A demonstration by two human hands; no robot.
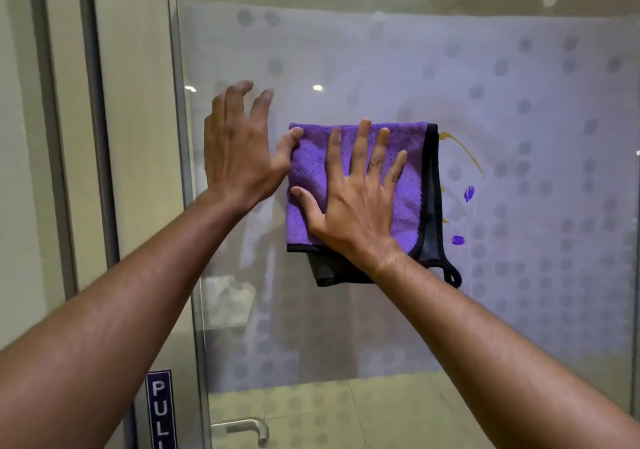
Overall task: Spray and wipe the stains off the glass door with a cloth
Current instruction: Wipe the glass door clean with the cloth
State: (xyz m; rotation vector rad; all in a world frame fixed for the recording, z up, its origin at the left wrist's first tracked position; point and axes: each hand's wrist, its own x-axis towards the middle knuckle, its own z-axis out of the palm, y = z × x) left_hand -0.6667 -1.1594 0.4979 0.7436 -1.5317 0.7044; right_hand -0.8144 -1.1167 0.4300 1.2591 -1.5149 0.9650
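Head view, fingers first?

**A:** Right hand [353, 202] fingers [360, 150] are splayed wide and flat on the purple cloth [311, 185], palm pinning it to the glass door [346, 67]. Nothing is gripped, just pressed.

**B:** Left?

**A:** Left hand [235, 150] is open, fingers apart and slightly curled. Only the thumb tip touches the cloth's upper-left corner. The other fingertips are near the glass; contact can't be confirmed.

**B:** Cloth state?

**A:** Folded into a rough square with black trim and a grey underside showing at the bottom and right edge. A hanging loop [452, 275] dangles at the lower right. It sits mid-pane, on the frosted dotted band.

**B:** Stains?

**A:** All lie just right of the cloth. A yellow streak [464, 150] arcs down from the top-right corner, a purple smear [468, 193] sits below it, and a second purple blot [458, 240] is lower, beside the trim.

**B:** Surroundings?

**A:** The door's edge runs down on the left. A PULL sign [159, 410] sits at bottom left, with a metal handle [249, 429] beside it behind the glass.
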